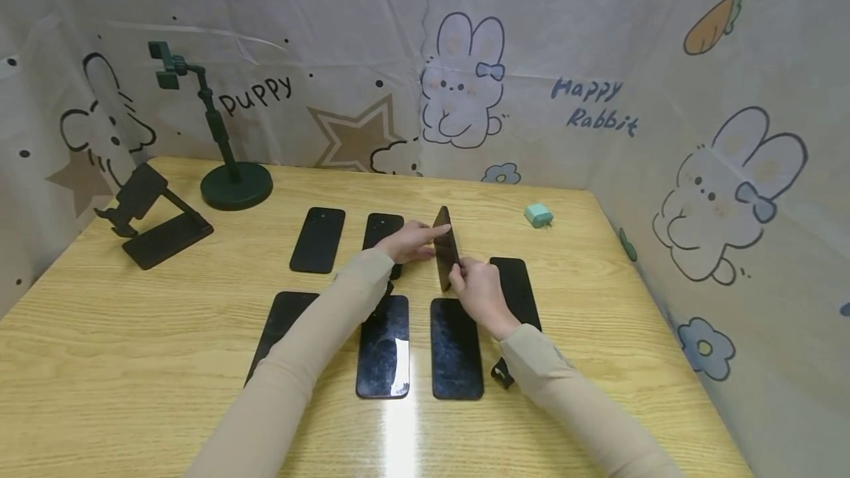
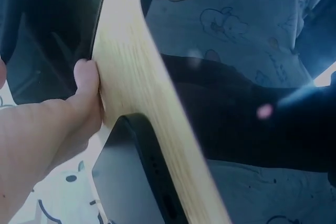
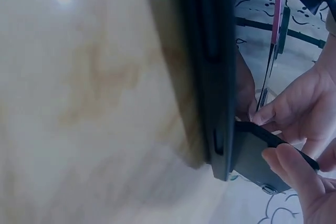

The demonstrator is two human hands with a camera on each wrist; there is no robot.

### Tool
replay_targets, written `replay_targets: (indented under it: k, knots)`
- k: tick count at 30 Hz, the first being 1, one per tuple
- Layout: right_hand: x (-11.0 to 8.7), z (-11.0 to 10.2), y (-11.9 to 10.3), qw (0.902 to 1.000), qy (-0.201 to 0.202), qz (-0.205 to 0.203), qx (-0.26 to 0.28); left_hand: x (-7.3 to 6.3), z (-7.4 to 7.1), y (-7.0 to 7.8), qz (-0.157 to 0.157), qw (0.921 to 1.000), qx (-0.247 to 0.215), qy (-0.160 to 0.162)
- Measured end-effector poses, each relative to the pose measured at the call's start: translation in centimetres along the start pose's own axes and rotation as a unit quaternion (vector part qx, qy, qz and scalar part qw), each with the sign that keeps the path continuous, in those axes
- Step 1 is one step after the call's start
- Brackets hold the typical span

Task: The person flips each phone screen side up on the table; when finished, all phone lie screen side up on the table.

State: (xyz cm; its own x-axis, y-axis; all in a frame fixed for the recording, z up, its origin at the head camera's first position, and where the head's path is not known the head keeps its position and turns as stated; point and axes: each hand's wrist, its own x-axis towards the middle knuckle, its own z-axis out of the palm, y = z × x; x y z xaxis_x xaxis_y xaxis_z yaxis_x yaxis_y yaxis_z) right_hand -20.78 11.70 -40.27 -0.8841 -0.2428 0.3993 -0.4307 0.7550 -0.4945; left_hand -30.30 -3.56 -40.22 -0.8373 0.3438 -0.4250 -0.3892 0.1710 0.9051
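Note:
A dark smartphone [image 1: 446,253] stands on edge between my two hands, above the middle of the table. My left hand [image 1: 410,240] pinches its upper left side. Lower down on the right, my right hand [image 1: 479,290] grips the same phone between thumb and fingers. The right wrist view shows the right hand's thumb and fingers [image 3: 302,177] on the dark phone [image 3: 254,158], with the left hand [image 3: 304,103] beside it. Under my hands lie two phones with glossy dark faces, one left [image 1: 384,352] and one right [image 1: 457,352].
More dark phones lie at back left [image 1: 317,240], behind the left hand [image 1: 384,226], right of the right hand [image 1: 518,290] and under the left sleeve [image 1: 282,319]. A folding stand [image 1: 166,238], a round-based holder [image 1: 235,186], a mint charger [image 1: 538,215] and a small black item [image 1: 502,373] stand around.

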Motion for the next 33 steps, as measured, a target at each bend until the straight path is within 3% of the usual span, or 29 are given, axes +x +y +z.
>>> replay_targets:
  k: [10,18,22,27,33]
  knots:
    - [-0.3,0.1,0.1,0.997,0.026,0.041,0.061,-0.6,0.7,0.2,-0.011,0.9961,0.085,0.024]
    - [-0.4,0.0,0.2,0.9922,0.022,0.081,0.092,-0.6,1.0,0.5,-0.005,0.9962,0.077,0.04]
    - [-0.5,0.0,0.3,0.9923,0.02,0.077,0.095,-0.4,0.7,0.7,-0.006,0.9979,0.043,0.047]
    - [-0.6,0.0,0.4,0.994,0.016,0.056,0.093,0.4,0.1,0.2,-0.016,0.9971,-0.044,0.06]
    - [-0.6,-0.2,0.7,0.996,0.014,0.038,0.079,0.9,-0.2,-0.1,-0.017,0.995,-0.073,0.067]
